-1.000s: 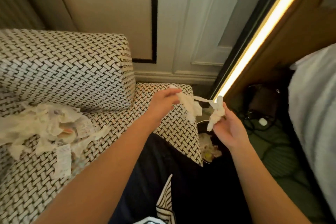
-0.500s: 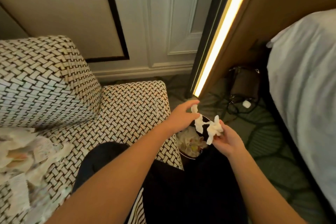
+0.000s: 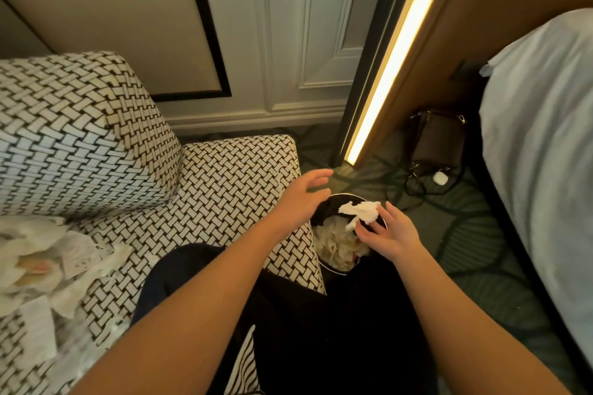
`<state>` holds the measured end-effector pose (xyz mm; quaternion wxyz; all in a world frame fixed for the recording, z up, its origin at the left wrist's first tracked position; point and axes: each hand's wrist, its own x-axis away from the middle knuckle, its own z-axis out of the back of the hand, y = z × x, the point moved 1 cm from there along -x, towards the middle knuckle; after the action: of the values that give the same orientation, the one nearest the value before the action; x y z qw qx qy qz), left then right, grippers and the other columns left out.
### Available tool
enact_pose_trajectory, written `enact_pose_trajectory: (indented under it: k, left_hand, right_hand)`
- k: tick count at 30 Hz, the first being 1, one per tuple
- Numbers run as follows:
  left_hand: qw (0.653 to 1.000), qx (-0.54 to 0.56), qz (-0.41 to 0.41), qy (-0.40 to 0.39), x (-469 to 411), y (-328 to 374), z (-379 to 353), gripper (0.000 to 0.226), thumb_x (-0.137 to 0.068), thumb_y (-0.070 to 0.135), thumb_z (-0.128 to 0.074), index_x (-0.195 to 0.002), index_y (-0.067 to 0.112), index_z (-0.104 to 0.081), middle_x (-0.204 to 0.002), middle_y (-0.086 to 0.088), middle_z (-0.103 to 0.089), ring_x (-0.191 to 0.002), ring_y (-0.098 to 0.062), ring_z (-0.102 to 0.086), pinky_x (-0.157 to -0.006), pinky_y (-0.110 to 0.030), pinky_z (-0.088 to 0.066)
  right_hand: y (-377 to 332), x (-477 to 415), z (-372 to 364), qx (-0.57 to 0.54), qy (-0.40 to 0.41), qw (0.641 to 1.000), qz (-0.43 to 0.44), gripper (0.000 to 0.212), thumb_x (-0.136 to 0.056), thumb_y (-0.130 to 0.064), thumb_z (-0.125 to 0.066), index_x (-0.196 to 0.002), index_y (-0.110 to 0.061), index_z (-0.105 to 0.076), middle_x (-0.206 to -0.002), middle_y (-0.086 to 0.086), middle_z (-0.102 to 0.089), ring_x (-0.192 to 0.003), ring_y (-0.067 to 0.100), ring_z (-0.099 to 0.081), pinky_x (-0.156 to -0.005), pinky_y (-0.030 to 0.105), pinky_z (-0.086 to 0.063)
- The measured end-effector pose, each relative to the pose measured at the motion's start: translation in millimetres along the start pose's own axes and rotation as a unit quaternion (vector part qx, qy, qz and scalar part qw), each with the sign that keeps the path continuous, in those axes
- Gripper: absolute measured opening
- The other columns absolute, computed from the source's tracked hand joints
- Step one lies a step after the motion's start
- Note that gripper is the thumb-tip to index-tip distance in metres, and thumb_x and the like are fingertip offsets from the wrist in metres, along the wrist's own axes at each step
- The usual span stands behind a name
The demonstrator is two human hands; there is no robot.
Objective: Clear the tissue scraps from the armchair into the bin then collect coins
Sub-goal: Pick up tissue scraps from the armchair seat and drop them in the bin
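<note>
The left hand [image 3: 301,199] no longer pinches the crumpled white tissue scrap [image 3: 361,211]; its fingers now spread loose at the 10 o'clock rim of the round black bin [image 3: 332,269]. The right hand [image 3: 390,234] has straightened its fingers, with the scrap at their tips over the bin's 12 o'clock side.

Armchair [image 3: 224,176]: black-and-white basket-weave upholstery throughout. Tissue scraps [image 3: 38,253] at the left edge of its seat: white to cream, with faint orange marks. Bin [image 3: 324,212]: black, its contents off-white with specks of yellow and red. Tissue piece [image 3: 361,212] over the bin: plain white. Carpet [image 3: 481,266]: dark green with curved lighter lines. Wall panel [image 3: 112,9]: cream, bordered in black. Door panelling [image 3: 288,42]: pale grey-white. Light strip [image 3: 394,54]: warm yellow. Bed linen [image 3: 545,154]: white. Bag [image 3: 438,138] on the carpet: dark brown. Trousers [image 3: 337,330]: black. Cloth [image 3: 244,359] beside them: black-and-white striped.
</note>
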<state>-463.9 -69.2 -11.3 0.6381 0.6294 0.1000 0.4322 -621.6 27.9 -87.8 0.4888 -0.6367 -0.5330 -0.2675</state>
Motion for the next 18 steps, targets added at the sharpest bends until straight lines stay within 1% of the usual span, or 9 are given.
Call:
enact_pose_trajectory:
  k: [3, 5, 6, 8, 12, 14, 16, 18]
  left_hand:
    - [1.0, 0.008, -0.013, 0.003, 5, -1, 4, 0.041, -0.095, 0.013, -0.049, -0.131, 0.032, -0.05, -0.137, 0.005, -0.05, -0.127, -0.012, -0.044, -0.106, -0.037, -0.039]
    - [1.0, 0.006, -0.021, 0.005, 10, -1, 8, 0.04, -0.095, 0.013, -0.049, -0.13, 0.032, -0.051, -0.136, 0.004, -0.051, -0.127, -0.012, -0.044, -0.107, -0.038, -0.038]
    - [1.0, 0.004, -0.023, 0.006, 11, -1, 9, 0.039, -0.095, 0.014, -0.049, -0.129, 0.033, -0.052, -0.134, 0.005, -0.052, -0.126, -0.012, -0.045, -0.107, -0.039, -0.038]
    - [0.999, 0.014, -0.026, 0.019, 18, -3, 20, 0.037, -0.094, 0.014, -0.05, -0.124, 0.035, -0.055, -0.128, 0.008, -0.055, -0.122, -0.011, -0.048, -0.106, -0.041, -0.038]
    - [0.997, 0.046, -0.03, 0.055, 34, -7, 49, 0.033, -0.093, 0.013, -0.052, -0.115, 0.036, -0.06, -0.116, 0.011, -0.062, -0.109, -0.007, -0.057, -0.102, -0.039, -0.043]
    - [0.994, 0.061, -0.034, 0.082, 47, -12, 69, 0.029, -0.093, 0.015, -0.052, -0.11, 0.036, -0.061, -0.113, 0.012, -0.063, -0.103, -0.006, -0.06, -0.1, -0.038, -0.045]
    - [0.99, 0.075, -0.04, 0.109, 61, -18, 91, 0.028, -0.094, 0.014, -0.051, -0.109, 0.035, -0.061, -0.112, 0.011, -0.064, -0.103, -0.007, -0.061, -0.099, -0.037, -0.045]
    - [0.984, 0.092, -0.043, 0.145, 78, -27, 115, 0.027, -0.095, 0.014, -0.049, -0.106, 0.035, -0.062, -0.111, 0.01, -0.065, -0.102, -0.008, -0.062, -0.099, -0.037, -0.046]
  right_hand:
    - [2, 7, -1, 0.066, -0.018, 0.998, 0.008, 0.056, -0.096, -0.026, -0.051, -0.147, -0.022, -0.028, -0.152, 0.02, -0.021, -0.136, 0.049, -0.025, -0.11, 0.053, -0.029]
    - [6, 11, -1, 0.096, -0.025, 0.995, 0.008, 0.062, -0.096, -0.028, -0.05, -0.15, -0.025, -0.018, -0.155, 0.02, -0.015, -0.139, 0.048, -0.018, -0.113, 0.054, -0.024]
    - [6, 13, 0, 0.105, -0.027, 0.994, 0.009, 0.063, -0.096, -0.028, -0.05, -0.15, -0.026, -0.017, -0.155, 0.02, -0.016, -0.14, 0.046, -0.018, -0.113, 0.054, -0.023]
    - [11, 18, -4, 0.115, -0.028, 0.993, 0.026, 0.06, -0.096, -0.026, -0.049, -0.149, -0.024, -0.021, -0.153, 0.018, -0.023, -0.14, 0.04, -0.023, -0.113, 0.05, -0.025]
    - [23, 29, -22, 0.114, -0.048, 0.991, 0.059, 0.045, -0.098, -0.021, -0.044, -0.143, -0.017, -0.036, -0.145, 0.014, -0.041, -0.132, 0.031, -0.04, -0.107, 0.042, -0.033]
    - [34, 37, -36, 0.137, -0.064, 0.987, 0.063, 0.042, -0.098, -0.019, -0.044, -0.14, -0.014, -0.041, -0.14, 0.013, -0.047, -0.128, 0.03, -0.045, -0.104, 0.041, -0.036]
    - [47, 45, -53, 0.17, -0.075, 0.98, 0.068, 0.039, -0.097, -0.017, -0.048, -0.135, -0.012, -0.045, -0.134, 0.011, -0.052, -0.123, 0.027, -0.049, -0.099, 0.039, -0.039]
    - [64, 54, -72, 0.22, -0.085, 0.968, 0.08, 0.036, -0.095, -0.016, -0.05, -0.131, -0.012, -0.049, -0.126, 0.008, -0.056, -0.117, 0.024, -0.053, -0.098, 0.038, -0.041]
